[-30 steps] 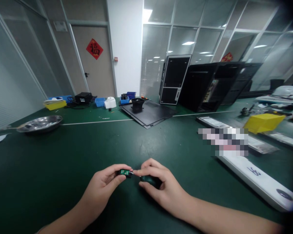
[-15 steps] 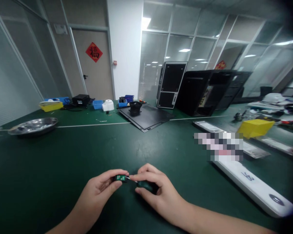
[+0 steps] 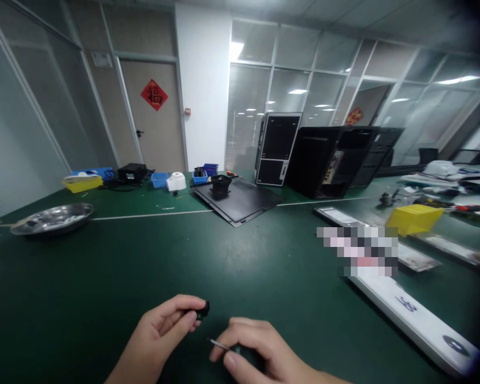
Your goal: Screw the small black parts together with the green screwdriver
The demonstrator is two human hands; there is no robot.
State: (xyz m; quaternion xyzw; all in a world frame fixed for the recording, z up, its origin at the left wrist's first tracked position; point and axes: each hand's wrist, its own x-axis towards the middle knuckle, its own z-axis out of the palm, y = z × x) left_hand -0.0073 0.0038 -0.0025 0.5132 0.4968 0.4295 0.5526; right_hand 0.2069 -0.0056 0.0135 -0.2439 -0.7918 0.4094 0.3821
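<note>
My left hand (image 3: 160,328) pinches a small black part (image 3: 205,309) between thumb and fingertips. The part's green circuit board, seen a moment ago, is now mostly hidden. Lower and to the right, my right hand (image 3: 264,344) is closed around a screwdriver (image 3: 218,344). Its thin metal shaft points left toward my left hand, and its dark green handle is largely covered by my fingers. A gap separates the shaft tip from the black part. Both hands are above the green tabletop (image 3: 152,266) at the near side.
On the right lie a long white bar-shaped case (image 3: 420,320) and a yellow bin (image 3: 414,220). A metal bowl (image 3: 56,221) stands at left. Farther back are a black panel (image 3: 244,205) with a black cup-like part (image 3: 221,185) on it and computer cases (image 3: 280,149).
The screwdriver tip has come away from the black part. My right hand has dropped lower, and my left hand has turned the part. The view has tilted slightly up.
</note>
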